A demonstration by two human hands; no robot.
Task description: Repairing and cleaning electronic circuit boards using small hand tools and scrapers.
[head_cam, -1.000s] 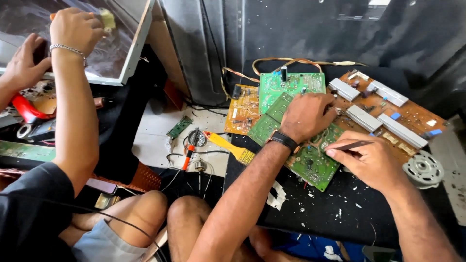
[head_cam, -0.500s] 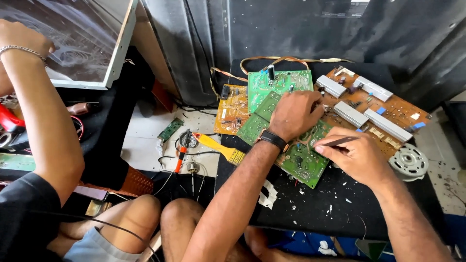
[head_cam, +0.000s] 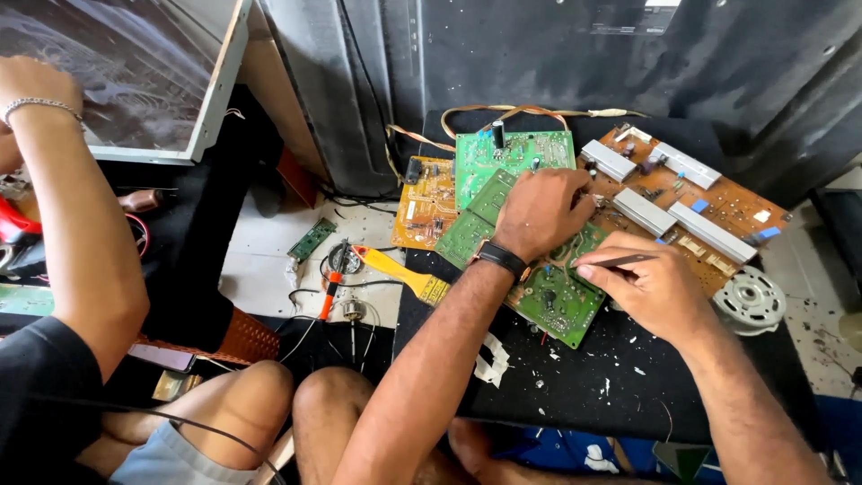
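My left hand (head_cam: 539, 211), with a black wristband, presses down on a tilted green circuit board (head_cam: 557, 305) lying on a black mat (head_cam: 584, 395). My right hand (head_cam: 651, 287) pinches a thin dark metal tool (head_cam: 626, 260), whose tip points left at the board just beside my left fingers. A second green board (head_cam: 512, 153) lies behind the left hand. To its right is a brown board (head_cam: 718, 211) with silver heat sinks.
An orange board (head_cam: 422, 202) and a yellow-handled tool (head_cam: 404, 269) lie left of the mat. A round metal part (head_cam: 750, 301) sits at the right. Another person's arm (head_cam: 81, 233) reaches up at the left toward a screen panel (head_cam: 135, 72). Wires and a small green board (head_cam: 312, 240) lie on the floor.
The other person's hands have shifted toward the left edge of view, one now out of sight. My two hands have stayed on the green board with the tool.
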